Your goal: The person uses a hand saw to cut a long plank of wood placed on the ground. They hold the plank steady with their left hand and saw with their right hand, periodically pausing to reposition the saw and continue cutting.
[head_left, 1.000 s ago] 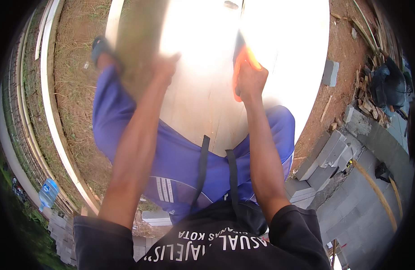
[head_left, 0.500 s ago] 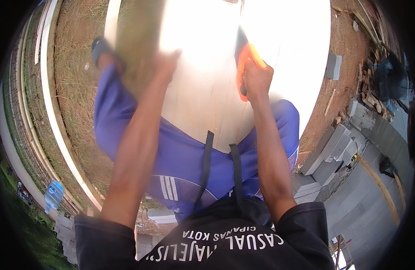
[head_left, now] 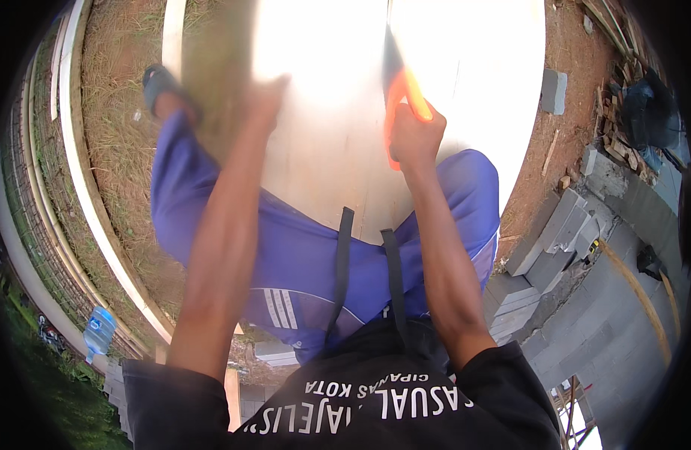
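A pale wooden board (head_left: 323, 161) stretches out in front of me, its far part washed out by glare. My right hand (head_left: 419, 136) is closed round the orange handle of a handsaw (head_left: 410, 90). The dark blade points away from me and meets a thin line running along the board; its far end is lost in the brightness. At the board's left edge, my left hand (head_left: 264, 101) grips with the thumb on top. That hand is blurred, and its other fingers are hidden.
My sandalled left foot (head_left: 164, 86) stands on dry grass left of the board. Long timber strips (head_left: 83, 161) and a blue plastic bottle (head_left: 99, 330) lie farther left. Grey blocks (head_left: 551, 232), scrap wood (head_left: 619, 139) and a dark plastic bag (head_left: 649, 112) are on the right.
The view has shifted slightly. The saw's handle sits a little nearer to me along the board, with slightly more blade showing. My left hand stays at the board's edge.
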Demonstrator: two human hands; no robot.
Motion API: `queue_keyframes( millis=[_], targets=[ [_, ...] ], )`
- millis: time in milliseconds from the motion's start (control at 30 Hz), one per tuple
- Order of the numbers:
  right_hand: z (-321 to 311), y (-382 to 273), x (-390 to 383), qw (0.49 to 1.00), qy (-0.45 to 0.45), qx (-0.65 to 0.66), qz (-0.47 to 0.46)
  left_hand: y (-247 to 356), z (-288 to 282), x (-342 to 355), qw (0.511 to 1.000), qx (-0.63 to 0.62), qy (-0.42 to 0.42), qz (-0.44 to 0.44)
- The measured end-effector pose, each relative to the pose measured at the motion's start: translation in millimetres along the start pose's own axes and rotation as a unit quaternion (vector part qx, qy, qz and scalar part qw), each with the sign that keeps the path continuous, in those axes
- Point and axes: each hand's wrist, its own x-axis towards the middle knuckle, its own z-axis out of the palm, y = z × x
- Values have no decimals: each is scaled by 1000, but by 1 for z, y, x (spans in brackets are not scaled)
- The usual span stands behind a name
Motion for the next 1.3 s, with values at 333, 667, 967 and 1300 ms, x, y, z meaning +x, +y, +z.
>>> queue_keyframes(
  millis=[333,667,967,1300],
  targets=[
    [-33,25,-156,975,-196,-87,-53,29,-7,-20,1000,7,-10,-24],
    [-92,4,-166,997,-60,-21,36,0,-8,16,999,-37,-3,10],
    [-172,-37,-252,994,-55,89,-24,37,-25,-36,952,269,115,96],
    [-251,-31,-192,802,-270,531,45,222,-67,-309,818,-394,-420,4]
  ],
)
